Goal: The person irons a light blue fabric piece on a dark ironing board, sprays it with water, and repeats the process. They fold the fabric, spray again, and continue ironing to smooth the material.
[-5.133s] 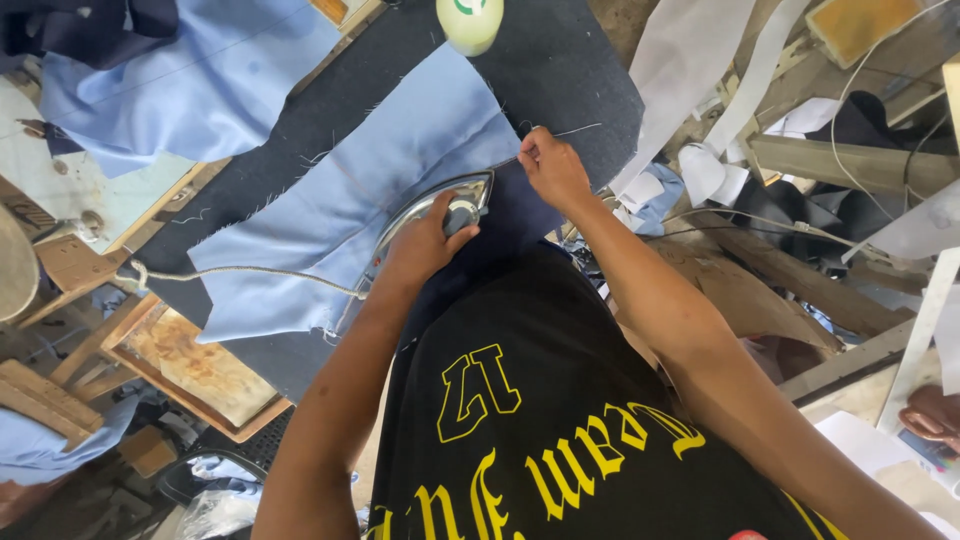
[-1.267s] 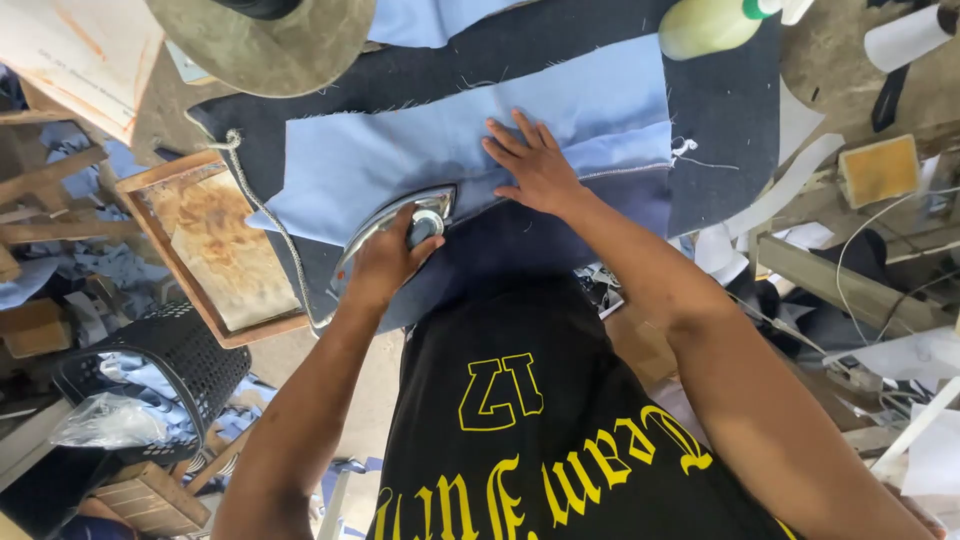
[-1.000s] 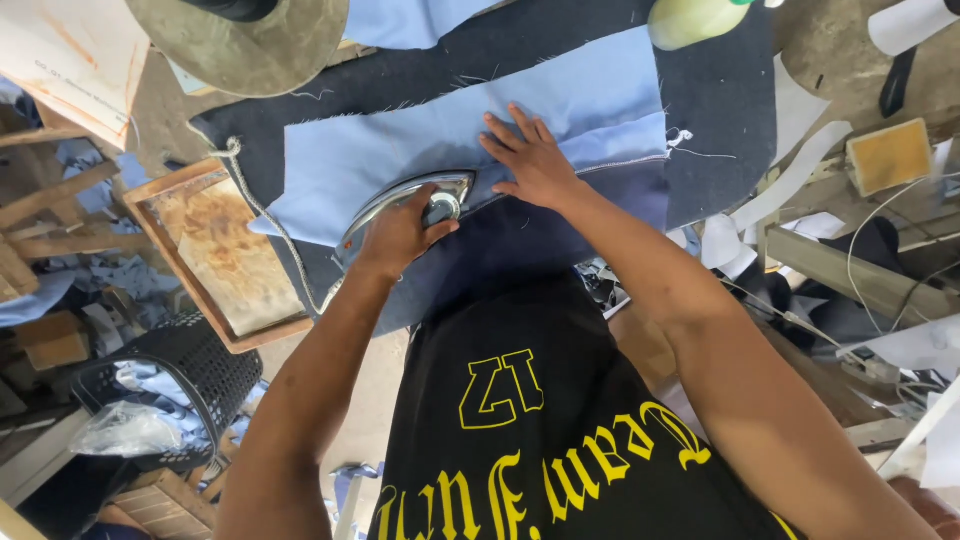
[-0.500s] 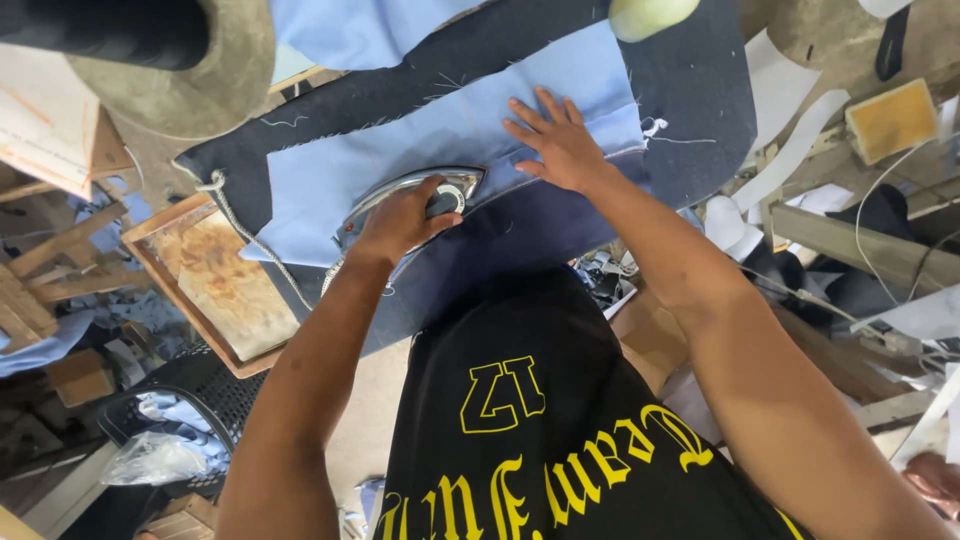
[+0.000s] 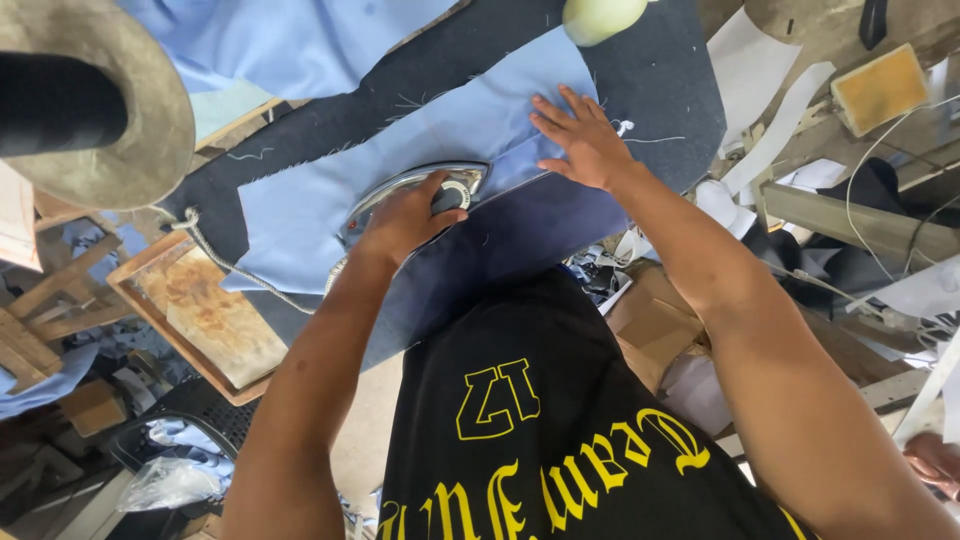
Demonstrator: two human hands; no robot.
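Left hand (image 5: pixel 405 215) clenched on the iron (image 5: pixel 420 195), which sat on the light blue cloth (image 5: pixel 400 160) on the dark worktop (image 5: pixel 660 90). Right hand (image 5: pixel 580 140) lay flat, fingers spread, near the iron's tip: burn risk. A lingering iron could scorch the cloth.

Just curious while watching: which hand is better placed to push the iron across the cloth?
Left. The left hand grips the iron on the blue cloth; the right hand lies flat on the cloth, apart from the iron.
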